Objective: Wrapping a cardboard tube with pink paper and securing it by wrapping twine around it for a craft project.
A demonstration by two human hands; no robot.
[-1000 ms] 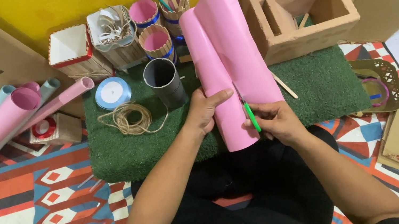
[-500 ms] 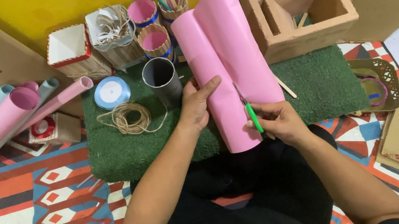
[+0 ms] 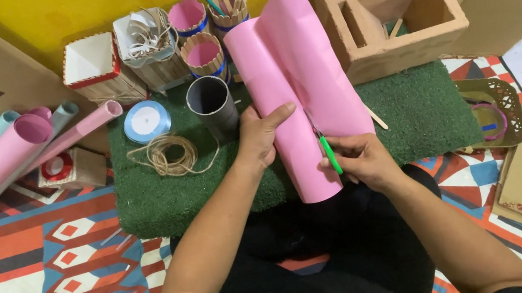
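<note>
A: Left hand (image 3: pixel 260 134) clasps the curled pink paper sheet (image 3: pixel 296 84) by its left edge, held above the green turf mat (image 3: pixel 410 107). Right hand (image 3: pixel 362 161) is closed on green-handled scissors (image 3: pixel 326 149), blades into the sheet.

B: Risk?

A: The sheet bows. If it flexes, the cut likely wanders or tears. Thumb sits near the blades.

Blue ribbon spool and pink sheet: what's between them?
In the head view, a dark grey tube stands on the green mat, between the blue ribbon spool and the pink sheet.
</note>
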